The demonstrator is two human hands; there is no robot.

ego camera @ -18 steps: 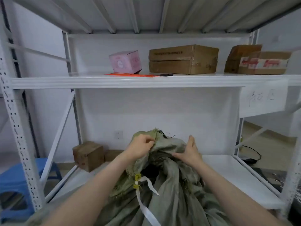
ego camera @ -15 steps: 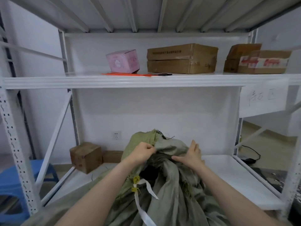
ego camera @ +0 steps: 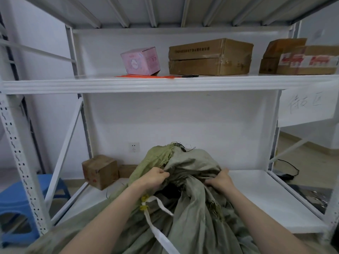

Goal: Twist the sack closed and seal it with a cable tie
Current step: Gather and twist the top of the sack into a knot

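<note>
Two bare hands, yours, reach forward and hold the gathered top of a grey-green woven sack (ego camera: 192, 213). Your left hand (ego camera: 153, 177) has its fingers curled round a fold of cloth on the sack's left side, thumb and fingertips pinching it. Your right hand (ego camera: 220, 181) grasps the bunched cloth on the right side, its fingers bent down into the folds. Between the hands the fabric is crumpled and humped upward, with a frayed green edge at its peak and a dark gap showing just below.

The sack sits in front of you at the front edge of the white lower shelf (ego camera: 266, 198) of a metal rack, its body spilling toward you. A white strap (ego camera: 159, 233) hangs down the sack's front, fixed near your left wrist beside two small yellow tags (ego camera: 144, 198).

On the upper shelf (ego camera: 55, 85) stand a pink box (ego camera: 140, 61), a flat brown carton (ego camera: 211, 57) and more cartons (ego camera: 302, 59) at the right. Thin orange strips (ego camera: 146, 76) lie along that shelf's front edge, with a dark slim object (ego camera: 189, 76) at their right end. Behind the sack to the left is a small cardboard box (ego camera: 100, 171), a wall socket (ego camera: 134, 147) above it. A blue stool (ego camera: 16, 208) stands at the far left. A handwritten paper sign (ego camera: 308, 105) hangs at the right.
</note>
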